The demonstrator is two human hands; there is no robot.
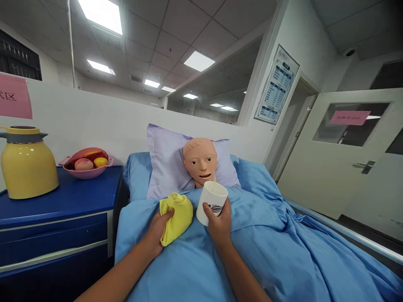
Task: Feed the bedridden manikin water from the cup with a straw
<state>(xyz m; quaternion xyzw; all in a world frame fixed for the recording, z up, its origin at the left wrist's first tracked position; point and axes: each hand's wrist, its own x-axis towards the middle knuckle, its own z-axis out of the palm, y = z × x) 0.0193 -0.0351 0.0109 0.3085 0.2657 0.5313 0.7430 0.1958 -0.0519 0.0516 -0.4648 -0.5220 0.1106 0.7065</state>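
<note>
A training manikin lies in a bed, its head on a lilac pillow, covered to the neck by a blue blanket. My right hand is closed round a white cup, held tilted just below the manikin's chin. My left hand grips a bunched yellow cloth that rests on the blanket over the manikin's chest, left of the cup.
A blue bedside cabinet stands at the left, bearing a yellow kettle and a pink fruit bowl. A white partition runs behind the bed. A bed rail and a closed door are at the right.
</note>
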